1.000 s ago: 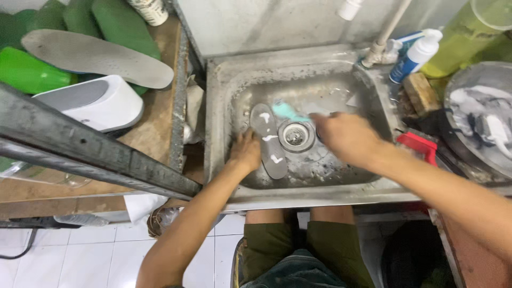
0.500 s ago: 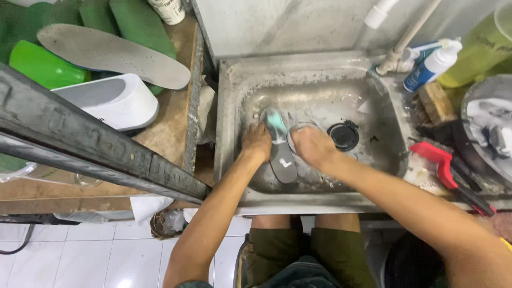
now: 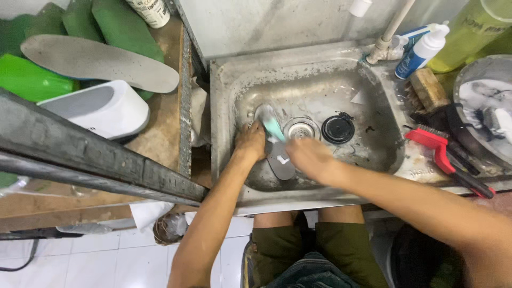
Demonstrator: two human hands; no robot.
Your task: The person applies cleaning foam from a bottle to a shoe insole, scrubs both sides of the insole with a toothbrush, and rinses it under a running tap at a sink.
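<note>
A dark grey insole [image 3: 280, 161] lies wet on the bottom of the steel sink [image 3: 224, 96], just left of the drain [image 3: 301, 129]. My left hand [image 3: 250, 142] presses down on its upper left edge, fingers curled over it. My right hand [image 3: 310, 158] is blurred and closed around a teal brush [image 3: 272, 126] that lies across the insole's top end. The brush head is partly hidden by my left hand.
A black plug [image 3: 337, 129] lies right of the drain. On the right rim are a red brush [image 3: 436, 148], a wooden brush [image 3: 426, 88], a white-and-blue bottle [image 3: 422, 50] and a grey basin [image 3: 469, 80]. The left bench holds a grey insole [image 3: 96, 61] and a white shoe [image 3: 101, 109].
My right hand has moved left from beside the drain onto the insole, carrying the teal brush. The black plug is now uncovered. My left hand stays on the insole.
</note>
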